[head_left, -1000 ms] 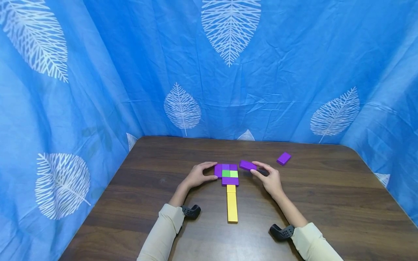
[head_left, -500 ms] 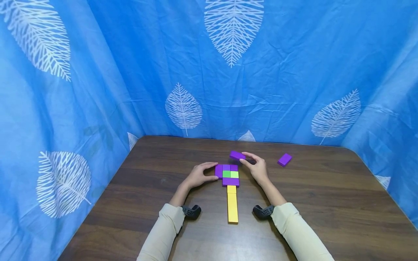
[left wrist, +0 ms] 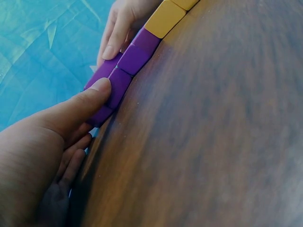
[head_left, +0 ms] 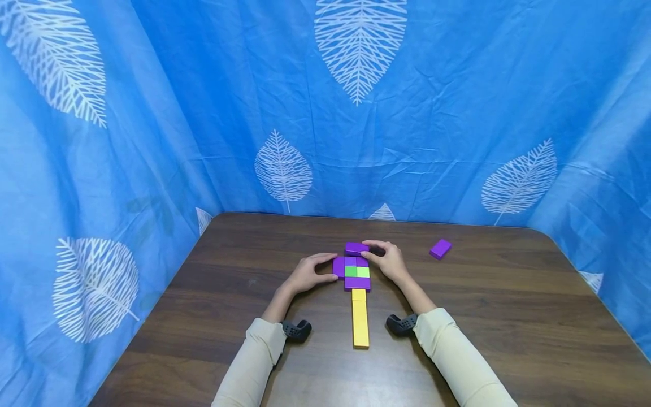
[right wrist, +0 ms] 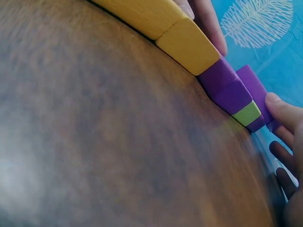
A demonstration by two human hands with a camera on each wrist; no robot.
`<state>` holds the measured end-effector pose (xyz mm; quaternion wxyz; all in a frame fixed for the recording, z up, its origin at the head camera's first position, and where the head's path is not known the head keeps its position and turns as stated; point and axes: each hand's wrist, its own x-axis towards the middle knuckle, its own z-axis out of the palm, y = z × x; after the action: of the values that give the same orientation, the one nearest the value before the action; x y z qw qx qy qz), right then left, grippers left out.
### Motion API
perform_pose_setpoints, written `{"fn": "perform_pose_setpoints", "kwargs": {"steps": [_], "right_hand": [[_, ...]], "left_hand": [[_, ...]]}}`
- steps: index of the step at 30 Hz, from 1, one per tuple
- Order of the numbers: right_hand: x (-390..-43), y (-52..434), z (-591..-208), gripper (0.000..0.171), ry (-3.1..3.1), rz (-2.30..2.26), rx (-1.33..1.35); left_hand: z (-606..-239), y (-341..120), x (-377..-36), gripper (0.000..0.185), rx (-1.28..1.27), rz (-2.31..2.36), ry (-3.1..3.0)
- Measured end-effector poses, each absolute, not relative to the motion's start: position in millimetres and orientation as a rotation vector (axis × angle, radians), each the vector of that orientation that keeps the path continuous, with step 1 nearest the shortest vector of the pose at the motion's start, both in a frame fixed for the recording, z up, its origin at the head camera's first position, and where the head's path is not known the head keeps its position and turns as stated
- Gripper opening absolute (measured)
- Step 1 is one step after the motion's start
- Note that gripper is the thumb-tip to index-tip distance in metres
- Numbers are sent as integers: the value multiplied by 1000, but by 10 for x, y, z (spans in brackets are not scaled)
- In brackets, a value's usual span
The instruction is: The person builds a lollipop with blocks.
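Note:
My left hand [head_left: 307,275] pinches a purple block [head_left: 338,267] at the left side of a flat group of blocks, thumb in front and fingers behind. Within the group lie a green block [head_left: 351,271], a light green block [head_left: 363,272], small purple blocks behind them and a purple block [head_left: 357,284] in front. Between its thumb and fingers, my right hand [head_left: 390,261] holds another purple block [head_left: 355,248] at the group's back edge. In the right wrist view this held block [right wrist: 254,87] looks raised above the others. Yellow blocks [head_left: 360,322] run in a line toward me.
One loose purple block [head_left: 440,249] lies at the back right of the brown wooden table [head_left: 508,316]. A blue curtain [head_left: 432,113] with white leaf prints hangs behind the table. Each wrist wears a black device [head_left: 298,331].
My right hand has carried its purple block leftward, first lifting it behind the group, then lowering it toward the group's back edge. The left hand has stayed in place.

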<state>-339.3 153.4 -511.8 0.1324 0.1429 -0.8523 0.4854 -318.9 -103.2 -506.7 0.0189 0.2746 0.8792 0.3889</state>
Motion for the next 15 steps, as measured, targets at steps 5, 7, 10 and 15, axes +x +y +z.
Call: {"fn": "perform_pose_setpoints", "kwargs": {"steps": [5, 7, 10, 15], "right_hand": [[-3403, 1536, -5139, 33, -2483, 1377, 447], [-3409, 1535, -5147, 33, -2492, 1368, 449], [-3418, 1533, -5156, 33, -2504, 1350, 457], [-3423, 1536, -5153, 32, -2521, 1321, 451]], "left_hand": [[-5078, -1033, -3196, 60, 849, 1200, 2733], [-5079, -1034, -3197, 60, 846, 1205, 2730], [-5078, -1034, -3197, 60, 849, 1212, 2726], [-5066, -1031, -3198, 59, 838, 1200, 2729]]}}
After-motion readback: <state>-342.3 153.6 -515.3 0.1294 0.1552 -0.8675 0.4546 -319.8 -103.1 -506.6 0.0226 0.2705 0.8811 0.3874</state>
